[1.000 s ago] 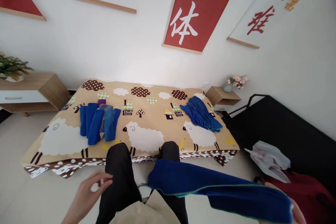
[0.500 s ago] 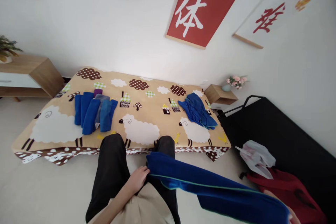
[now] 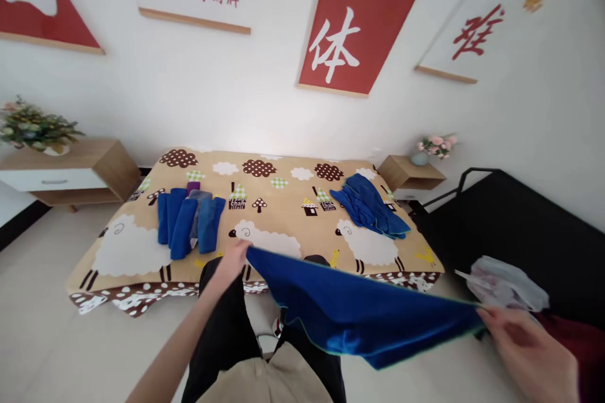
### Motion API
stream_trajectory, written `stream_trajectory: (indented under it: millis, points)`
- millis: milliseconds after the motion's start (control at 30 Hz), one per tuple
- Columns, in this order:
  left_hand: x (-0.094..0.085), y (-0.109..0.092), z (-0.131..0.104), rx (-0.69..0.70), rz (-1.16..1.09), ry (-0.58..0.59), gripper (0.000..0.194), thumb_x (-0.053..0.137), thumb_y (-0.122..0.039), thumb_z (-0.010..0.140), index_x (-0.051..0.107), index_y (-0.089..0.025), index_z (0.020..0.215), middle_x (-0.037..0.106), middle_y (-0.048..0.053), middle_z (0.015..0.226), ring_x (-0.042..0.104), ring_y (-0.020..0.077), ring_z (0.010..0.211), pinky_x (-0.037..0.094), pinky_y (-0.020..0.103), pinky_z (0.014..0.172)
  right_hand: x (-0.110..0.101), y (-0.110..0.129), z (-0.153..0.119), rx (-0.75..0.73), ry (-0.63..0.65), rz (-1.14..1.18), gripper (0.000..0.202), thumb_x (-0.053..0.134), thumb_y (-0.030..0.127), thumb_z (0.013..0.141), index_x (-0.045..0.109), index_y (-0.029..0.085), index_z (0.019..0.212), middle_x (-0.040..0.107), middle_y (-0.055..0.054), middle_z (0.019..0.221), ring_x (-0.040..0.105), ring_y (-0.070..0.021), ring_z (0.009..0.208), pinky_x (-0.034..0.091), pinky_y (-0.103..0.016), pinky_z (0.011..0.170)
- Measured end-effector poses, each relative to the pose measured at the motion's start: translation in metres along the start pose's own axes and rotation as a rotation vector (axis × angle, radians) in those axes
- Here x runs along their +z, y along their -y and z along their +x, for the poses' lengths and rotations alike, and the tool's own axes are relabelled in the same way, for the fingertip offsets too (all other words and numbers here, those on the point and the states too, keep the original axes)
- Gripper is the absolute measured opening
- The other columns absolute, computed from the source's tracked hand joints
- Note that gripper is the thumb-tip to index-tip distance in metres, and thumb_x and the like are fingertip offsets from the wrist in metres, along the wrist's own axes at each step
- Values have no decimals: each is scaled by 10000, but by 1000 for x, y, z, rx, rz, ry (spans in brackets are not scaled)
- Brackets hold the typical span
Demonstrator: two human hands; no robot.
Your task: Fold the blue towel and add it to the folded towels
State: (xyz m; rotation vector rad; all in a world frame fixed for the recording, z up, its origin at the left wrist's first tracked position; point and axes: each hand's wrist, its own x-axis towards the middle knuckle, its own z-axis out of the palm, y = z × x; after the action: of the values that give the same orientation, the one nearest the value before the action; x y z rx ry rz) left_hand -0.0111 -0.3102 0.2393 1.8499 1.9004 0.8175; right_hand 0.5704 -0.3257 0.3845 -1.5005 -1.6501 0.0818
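A blue cloth with a green edge point(image 3: 363, 308) hangs stretched between my two hands, above my knees. My left hand point(image 3: 236, 258) is closed on its left corner, near the front edge of the bed. At the right, my right hand point(image 3: 524, 340) pinches the other end. Several rolled blue cloths point(image 3: 182, 227) lie side by side on the left part of the bed point(image 3: 278, 220), with a purple one point(image 3: 193, 186) behind them. A crumpled pile of blue cloth point(image 3: 371, 204) rests on the bed's right part.
Wooden nightstands stand left point(image 3: 113, 164) and right point(image 3: 416, 170) of the bed, with flowers on them. A black surface point(image 3: 534, 233) at the right bears a plastic bag point(image 3: 508, 283) and a red item point(image 3: 576, 346).
Both hands have risen, and the cloth now hangs spread wider between them instead of in a narrow folded strip. The view has tilted up and shifted left.
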Motion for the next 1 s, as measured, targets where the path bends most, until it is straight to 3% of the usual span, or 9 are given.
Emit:
stream_trajectory:
  millis: [100, 200, 267, 367, 533, 700, 867, 1000]
  points:
    - [-78, -3, 47, 80, 96, -181, 388, 373, -273, 972, 723, -157, 1093, 719, 130, 1153, 659, 235, 1082, 481, 351, 1020, 22, 1, 43, -173, -16, -244, 259, 529, 439, 866, 701, 255, 808, 741, -46, 866, 696, -262, 780, 546, -391, 677]
    - [-140, -16, 76, 96, 266, -309, 411, 394, -374, 981, 743, -187, 1093, 733, 109, 1151, 642, 261, 1123, 470, 364, 1031, 48, 7, 85, -262, 33, -262, 296, 489, 405, 942, 732, 241, 983, 742, -73, 968, 696, -244, 842, 559, -378, 775]
    - [-170, -23, 84, 57, 348, -374, 439, 403, -440, 980, 751, -195, 1088, 740, 98, 1155, 639, 276, 1145, 469, 374, 1030, 65, 11, 110, -298, 15, -275, 302, 486, 383, 963, 740, 238, 1036, 745, -84, 991, 695, -258, 914, 558, -384, 829]
    - [-198, -28, 83, 12, 361, -429, 470, 408, -481, 968, 748, -194, 1119, 738, 81, 1190, 676, 271, 1083, 491, 367, 999, 86, 18, 138, -305, 15, -241, 306, 475, 362, 978, 745, 231, 1040, 739, -90, 1050, 711, -250, 923, 568, -366, 833]
    - [-205, -28, 66, -102, 156, -349, 461, 446, -489, 908, 742, -188, 1096, 783, 37, 969, 733, 231, 854, 567, 332, 845, 107, 18, 157, -158, 194, -102, 260, 491, 312, 952, 728, 205, 959, 746, -101, 1012, 733, -213, 710, 595, -340, 697]
    - [-194, -18, 59, -228, 78, -183, 426, 493, -480, 836, 757, -190, 1003, 787, 53, 900, 750, 256, 790, 597, 363, 790, 121, -7, 149, 84, 347, 17, 190, 524, 284, 918, 700, 215, 941, 767, -69, 840, 762, -246, 742, 622, -352, 688]
    - [-180, 11, 83, -250, -12, -40, 448, 563, -563, 783, 758, -198, 954, 785, 72, 869, 755, 270, 816, 611, 370, 840, 139, -35, 150, 81, 445, -74, 150, 556, 258, 896, 700, 217, 891, 780, -54, 843, 765, -243, 776, 607, -361, 769]
    - [-166, 34, 116, -204, -17, 27, 438, 591, -588, 778, 749, -198, 898, 784, 89, 913, 754, 265, 821, 618, 337, 787, 169, -44, 168, 62, 529, -160, 153, 555, 231, 901, 705, 211, 873, 778, -43, 809, 760, -220, 784, 574, -338, 823]
